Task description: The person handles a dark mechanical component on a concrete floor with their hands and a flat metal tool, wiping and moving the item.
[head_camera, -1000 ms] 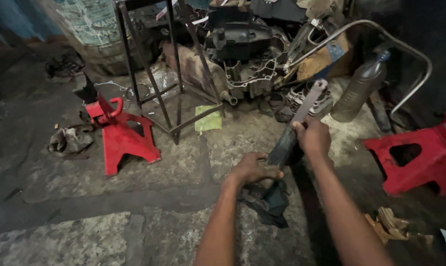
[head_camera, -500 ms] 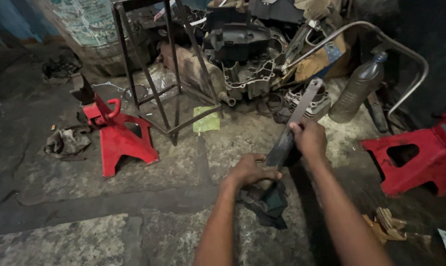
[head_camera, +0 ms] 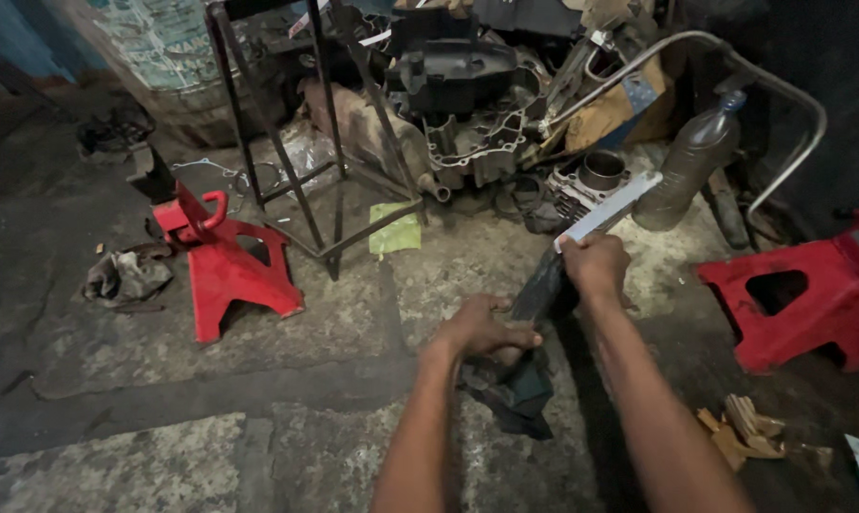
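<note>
Metal bar (head_camera: 595,220) gripped by right hand (head_camera: 595,268); left hand (head_camera: 481,328) seemingly steadies its lower end.

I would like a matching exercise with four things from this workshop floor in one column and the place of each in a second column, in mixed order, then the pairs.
Things:
1. flat metal bar
2. red jack stand
3. plastic bottle
4. dark rag

Places:
A. on the floor at far left
B. in the right hand
C. under the left hand
D. standing beside the bent metal tube

Pairs: 1-B, 2-A, 3-D, 4-C
</note>
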